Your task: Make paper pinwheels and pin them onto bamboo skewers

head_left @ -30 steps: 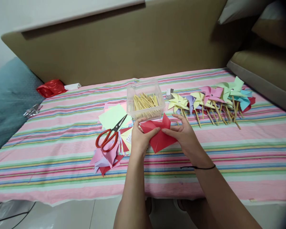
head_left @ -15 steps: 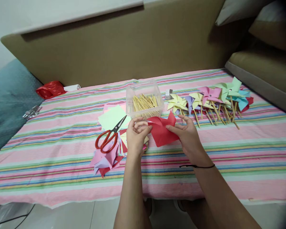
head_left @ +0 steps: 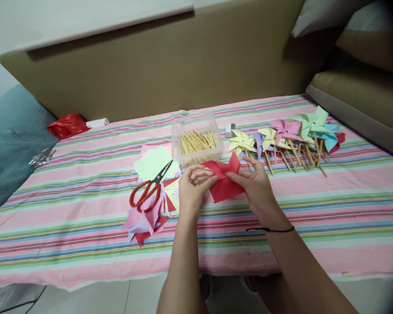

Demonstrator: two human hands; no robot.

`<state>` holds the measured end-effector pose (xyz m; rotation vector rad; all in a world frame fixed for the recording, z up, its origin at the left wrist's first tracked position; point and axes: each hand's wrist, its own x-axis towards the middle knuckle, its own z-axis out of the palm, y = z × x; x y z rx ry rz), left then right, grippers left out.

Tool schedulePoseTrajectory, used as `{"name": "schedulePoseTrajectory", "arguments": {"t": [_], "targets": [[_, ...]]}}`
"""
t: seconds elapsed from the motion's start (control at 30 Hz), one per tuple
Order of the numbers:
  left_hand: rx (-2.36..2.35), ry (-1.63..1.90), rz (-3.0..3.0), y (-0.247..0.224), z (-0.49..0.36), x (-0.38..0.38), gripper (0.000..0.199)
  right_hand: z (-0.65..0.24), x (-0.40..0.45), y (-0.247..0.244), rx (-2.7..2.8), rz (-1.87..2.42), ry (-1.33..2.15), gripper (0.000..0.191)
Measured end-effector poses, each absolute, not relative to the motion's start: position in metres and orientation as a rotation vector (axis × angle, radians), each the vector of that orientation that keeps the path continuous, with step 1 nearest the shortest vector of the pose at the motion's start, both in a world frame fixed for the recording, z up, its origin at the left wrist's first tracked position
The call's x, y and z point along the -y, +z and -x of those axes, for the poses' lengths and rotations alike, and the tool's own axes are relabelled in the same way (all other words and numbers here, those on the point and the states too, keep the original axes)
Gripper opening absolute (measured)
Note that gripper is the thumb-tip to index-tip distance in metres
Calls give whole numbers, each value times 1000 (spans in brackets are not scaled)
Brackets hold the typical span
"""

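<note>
A red paper piece (head_left: 227, 188) with bent-in corners is held between both hands above the striped cloth. My left hand (head_left: 194, 187) grips its left side, thumb pressed toward the paper's middle. My right hand (head_left: 258, 185) pinches it from the right, its thumb also near the middle. Just behind the paper stands a clear plastic box (head_left: 220, 146) of thin wooden sticks (head_left: 196, 143). Red-handled scissors (head_left: 153, 187) lie to the left, over green paper sheets (head_left: 150, 163) and cut pink and purple pieces (head_left: 144, 222).
Finished paper pinwheels (head_left: 286, 131) on sticks lie in a row at the right. A small grey-white box (head_left: 229, 130) is behind them. At the far left are a red plastic bag (head_left: 68, 125), a white object (head_left: 98, 123) and small silvery items (head_left: 42, 157).
My left hand has moved right, and its thumb now lies nearer the middle of the red paper, where another part is folded in. The view has shifted slightly.
</note>
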<state>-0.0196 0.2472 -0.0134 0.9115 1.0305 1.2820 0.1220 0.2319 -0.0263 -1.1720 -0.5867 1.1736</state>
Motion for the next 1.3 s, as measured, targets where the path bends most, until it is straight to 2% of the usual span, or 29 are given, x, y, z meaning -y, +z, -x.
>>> {"name": "schedulePoseTrajectory", "arguments": {"t": [0.27, 0.63, 1.3], "targets": [[-1079, 1167, -755, -11, 16, -245, 61, -122, -229, -23, 645, 1149, 1216, 80], [-1056, 1160, -775, -10, 14, -243, 59, -122, -229, -23, 703, 1167, 1238, 84], [-1121, 1244, -808, -10, 8, -241, 52, -117, -228, -22, 663, 1148, 1203, 79]]}}
